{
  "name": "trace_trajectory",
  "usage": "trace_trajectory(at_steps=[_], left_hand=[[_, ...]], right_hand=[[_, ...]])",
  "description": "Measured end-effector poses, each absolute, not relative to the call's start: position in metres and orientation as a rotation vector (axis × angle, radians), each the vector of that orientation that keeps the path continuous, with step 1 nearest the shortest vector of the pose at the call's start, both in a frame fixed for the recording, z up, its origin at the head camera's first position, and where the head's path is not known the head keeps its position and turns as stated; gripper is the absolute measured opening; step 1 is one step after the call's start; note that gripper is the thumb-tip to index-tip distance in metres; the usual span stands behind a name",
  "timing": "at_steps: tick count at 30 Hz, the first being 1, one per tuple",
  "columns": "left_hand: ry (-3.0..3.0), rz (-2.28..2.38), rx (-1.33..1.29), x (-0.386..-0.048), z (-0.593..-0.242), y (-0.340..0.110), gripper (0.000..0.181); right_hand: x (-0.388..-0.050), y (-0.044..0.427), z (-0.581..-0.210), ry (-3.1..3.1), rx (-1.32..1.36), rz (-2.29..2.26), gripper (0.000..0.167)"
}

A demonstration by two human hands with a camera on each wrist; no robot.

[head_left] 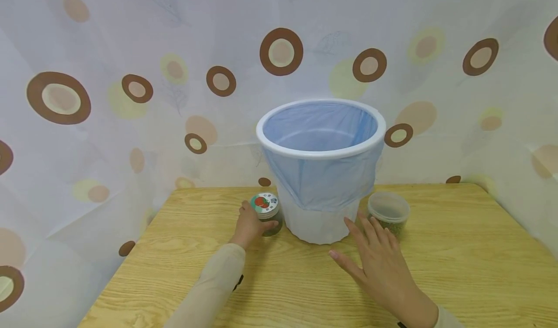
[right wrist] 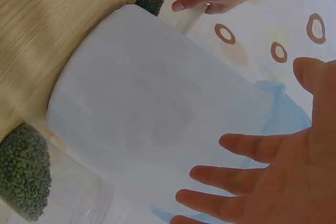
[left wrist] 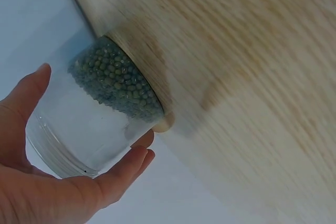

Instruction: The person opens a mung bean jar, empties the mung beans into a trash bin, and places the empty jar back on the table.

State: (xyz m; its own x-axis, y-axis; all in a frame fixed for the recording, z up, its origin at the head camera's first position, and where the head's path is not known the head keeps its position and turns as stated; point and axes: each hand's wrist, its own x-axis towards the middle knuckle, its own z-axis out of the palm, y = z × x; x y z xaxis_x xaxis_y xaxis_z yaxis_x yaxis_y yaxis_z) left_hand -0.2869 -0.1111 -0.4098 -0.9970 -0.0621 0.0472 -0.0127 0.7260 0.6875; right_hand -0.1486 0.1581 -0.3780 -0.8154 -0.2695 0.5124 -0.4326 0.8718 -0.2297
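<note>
My left hand is wrapped round a clear jar with a tomato picture on its lid, left of the bin. Green beans that look like mung beans fill the bottom part of this jar in the left wrist view. On the right, my right hand is spread with straight fingers and holds nothing. It hovers in front of a white bin and a second clear jar, partly covering that jar. More green beans lie in the second jar.
A blue bag lines the bin and folds over outside below its white rim. Bin and jars stand towards the back of a wooden table. Behind it hangs a white sheet with brown rings.
</note>
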Motion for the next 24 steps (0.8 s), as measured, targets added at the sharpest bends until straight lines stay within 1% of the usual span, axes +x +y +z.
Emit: trace_trajectory(at_steps=[5, 13, 24], left_hand=[[-2.843, -1.160, 0.060, -0.2874, -0.4099, -0.1097, 0.099], [-2.825, -1.197, 0.033, -0.2888, -0.4085, -0.1085, 0.092], [-2.797, -1.193, 0.062, -0.2870, -0.4090, -0.1076, 0.091]], right_hand=[[-0.1480, 0.1582, -0.3780, -2.590, 0.519, 0.460, 0.068], [-0.1469, 0.1583, -0.3772, -2.576, 0.537, 0.435, 0.066], [-0.1468, 0.1582, -0.3744, -2.624, 0.516, 0.430, 0.063]])
